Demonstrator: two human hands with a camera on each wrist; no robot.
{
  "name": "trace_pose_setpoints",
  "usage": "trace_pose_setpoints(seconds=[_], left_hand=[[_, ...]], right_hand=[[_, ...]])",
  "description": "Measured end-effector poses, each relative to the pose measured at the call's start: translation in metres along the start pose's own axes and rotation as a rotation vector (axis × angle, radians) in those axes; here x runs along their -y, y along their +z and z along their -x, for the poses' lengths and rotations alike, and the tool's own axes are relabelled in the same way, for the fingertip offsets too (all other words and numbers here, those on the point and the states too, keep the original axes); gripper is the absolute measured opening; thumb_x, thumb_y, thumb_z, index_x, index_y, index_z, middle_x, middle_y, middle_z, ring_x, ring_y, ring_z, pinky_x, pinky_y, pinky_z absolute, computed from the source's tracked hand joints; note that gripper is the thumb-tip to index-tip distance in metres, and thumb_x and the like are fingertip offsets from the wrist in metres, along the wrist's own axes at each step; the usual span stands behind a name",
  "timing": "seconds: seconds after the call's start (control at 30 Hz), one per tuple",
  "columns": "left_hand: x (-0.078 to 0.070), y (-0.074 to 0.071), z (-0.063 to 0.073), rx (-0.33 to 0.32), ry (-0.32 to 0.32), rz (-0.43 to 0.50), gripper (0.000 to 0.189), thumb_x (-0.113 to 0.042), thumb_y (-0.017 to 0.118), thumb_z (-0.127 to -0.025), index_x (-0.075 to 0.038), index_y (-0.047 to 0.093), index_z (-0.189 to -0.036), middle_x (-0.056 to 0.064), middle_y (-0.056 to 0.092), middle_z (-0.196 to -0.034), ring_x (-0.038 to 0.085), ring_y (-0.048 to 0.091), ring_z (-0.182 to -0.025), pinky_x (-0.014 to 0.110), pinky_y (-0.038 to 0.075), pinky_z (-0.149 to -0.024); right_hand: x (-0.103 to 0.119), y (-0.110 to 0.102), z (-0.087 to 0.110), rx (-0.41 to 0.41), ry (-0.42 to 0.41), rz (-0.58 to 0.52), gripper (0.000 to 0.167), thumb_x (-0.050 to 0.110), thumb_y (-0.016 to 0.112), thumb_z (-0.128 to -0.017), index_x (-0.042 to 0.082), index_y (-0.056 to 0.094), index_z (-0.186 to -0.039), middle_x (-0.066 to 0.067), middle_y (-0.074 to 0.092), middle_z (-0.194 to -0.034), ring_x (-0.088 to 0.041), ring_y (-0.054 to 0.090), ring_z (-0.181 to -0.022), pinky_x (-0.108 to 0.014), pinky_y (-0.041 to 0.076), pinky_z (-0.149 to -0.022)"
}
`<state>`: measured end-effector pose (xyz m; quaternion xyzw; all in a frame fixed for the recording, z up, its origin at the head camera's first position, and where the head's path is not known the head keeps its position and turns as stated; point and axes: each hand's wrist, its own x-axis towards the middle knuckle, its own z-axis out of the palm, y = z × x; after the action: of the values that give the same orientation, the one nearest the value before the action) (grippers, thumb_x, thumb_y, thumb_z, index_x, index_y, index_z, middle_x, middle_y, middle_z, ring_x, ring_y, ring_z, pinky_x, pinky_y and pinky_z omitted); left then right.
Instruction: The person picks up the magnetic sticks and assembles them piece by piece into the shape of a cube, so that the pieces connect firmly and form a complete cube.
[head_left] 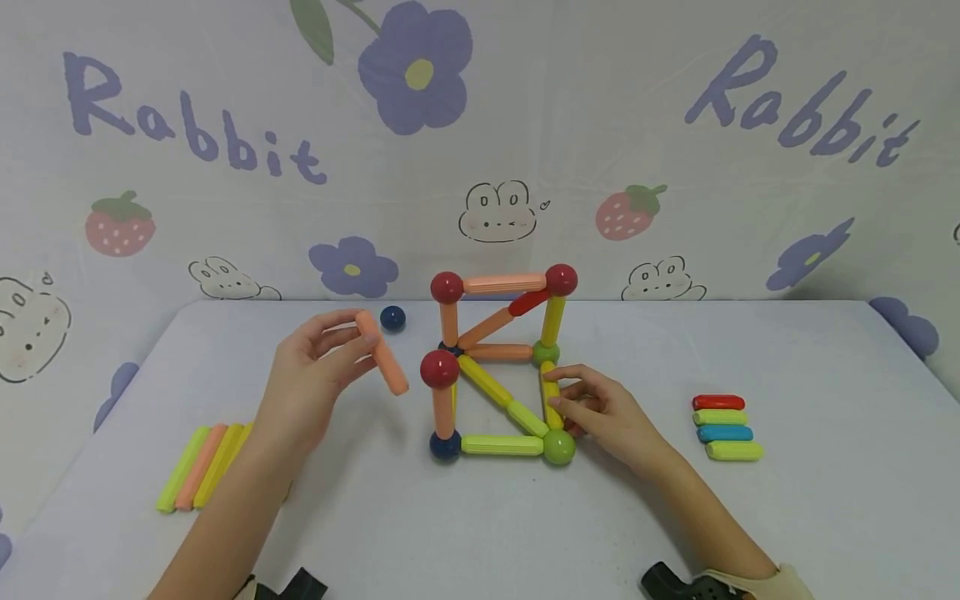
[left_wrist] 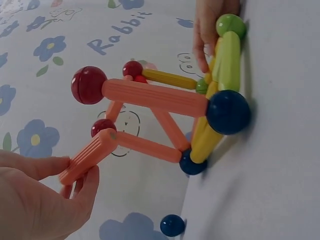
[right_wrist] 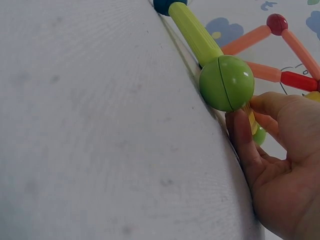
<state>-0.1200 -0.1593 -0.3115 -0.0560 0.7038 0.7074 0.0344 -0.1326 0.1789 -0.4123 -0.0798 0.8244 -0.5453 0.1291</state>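
My left hand (head_left: 303, 379) pinches a ridged orange building stick (head_left: 387, 360) between thumb and fingers, up to the left of a ball-and-stick frame. My right hand (head_left: 611, 417) holds a yellow stick (head_left: 550, 388) low on the frame's right side, just behind the front green ball (head_left: 558, 447). At the front left, a red ball (head_left: 439, 369) tops an upright orange stick (head_left: 444, 412) standing on a blue ball (head_left: 446, 446). Two red balls joined by an orange stick (head_left: 504, 284) form the back top edge. Yellow and light-green sticks run diagonally across the base.
A loose blue ball (head_left: 392, 318) lies behind the left hand. Long sticks (head_left: 201, 468) in green, orange and yellow lie at the left, partly hidden by the forearm. Short red, green and blue sticks (head_left: 724, 433) are lined up at the right. A printed cloth (head_left: 570, 108) hangs behind.
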Motion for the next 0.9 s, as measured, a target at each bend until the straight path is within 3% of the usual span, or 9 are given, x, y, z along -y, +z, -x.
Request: trace_pose_setpoints(seconds=[0.1,0.37,0.67,0.9], left_hand=[[-0.005,0.005,-0.005,-0.026,0.009,0.089,0.048,-0.012,0.065,-0.105,-0.001,0.048,-0.148,0.004,0.066,-0.122,0.013,0.071,-0.11,0.028,0.057,-0.101],[-0.016,0.019,-0.013,-0.031,0.006,0.222,0.049,-0.011,0.065,-0.105,-0.002,0.049,-0.151,0.001,0.071,-0.114,0.015,0.071,-0.111,0.029,0.056,-0.103],[-0.019,0.028,-0.015,0.004,-0.035,0.293,0.05,-0.013,0.063,-0.106,0.0,0.049,-0.152,-0.002,0.071,-0.109,0.01,0.072,-0.104,0.029,0.055,-0.104],[-0.015,0.033,-0.02,0.049,-0.116,0.305,0.048,-0.012,0.059,-0.108,0.005,0.049,-0.152,0.004,0.066,-0.125,0.011,0.071,-0.106,0.024,0.056,-0.101]], right_hand=[[0.0,0.0,0.0,0.002,-0.009,0.001,0.039,0.018,0.066,-0.105,0.007,0.058,-0.142,-0.019,0.067,-0.118,-0.021,0.066,-0.083,-0.024,0.059,-0.075],[0.0,0.0,0.0,0.003,-0.027,-0.006,0.04,0.017,0.066,-0.105,0.006,0.058,-0.142,-0.02,0.068,-0.119,-0.021,0.065,-0.082,-0.024,0.059,-0.075],[0.001,0.001,0.0,0.005,-0.021,-0.025,0.042,0.017,0.067,-0.105,0.006,0.057,-0.144,-0.02,0.067,-0.119,-0.021,0.065,-0.082,-0.024,0.059,-0.074],[0.0,0.001,0.0,0.003,-0.014,-0.011,0.041,0.018,0.067,-0.105,0.007,0.058,-0.143,-0.019,0.068,-0.12,-0.021,0.065,-0.083,-0.024,0.059,-0.074]])
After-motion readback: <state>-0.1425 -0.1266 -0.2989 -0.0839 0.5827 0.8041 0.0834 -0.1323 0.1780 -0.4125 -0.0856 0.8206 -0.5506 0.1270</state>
